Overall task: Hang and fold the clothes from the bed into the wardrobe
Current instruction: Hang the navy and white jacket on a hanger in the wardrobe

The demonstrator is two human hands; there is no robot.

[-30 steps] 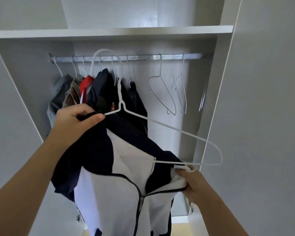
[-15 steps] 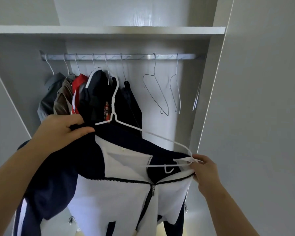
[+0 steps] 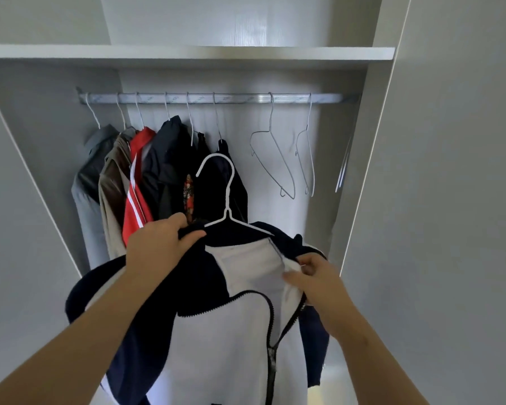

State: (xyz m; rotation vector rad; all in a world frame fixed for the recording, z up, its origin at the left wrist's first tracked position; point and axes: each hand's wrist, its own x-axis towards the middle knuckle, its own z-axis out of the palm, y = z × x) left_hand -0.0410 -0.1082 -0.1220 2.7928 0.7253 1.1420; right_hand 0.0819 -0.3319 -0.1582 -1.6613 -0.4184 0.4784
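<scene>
Centre left, grip of left hand (image 3: 158,247) clenched on shoulder of navy-and-white zip-front fabric jacket (image 3: 231,331), mid-frame on white wire hanger (image 3: 227,212). Right of centre, grip of right hand (image 3: 316,277) pinching white collar edge. Probably soft, light, slip-prone; best held at shoulders.

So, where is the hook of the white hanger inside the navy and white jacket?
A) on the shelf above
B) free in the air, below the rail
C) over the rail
B: the hook of the white hanger stands free, below the rail, while the left hand grips the navy and white jacket.
</scene>
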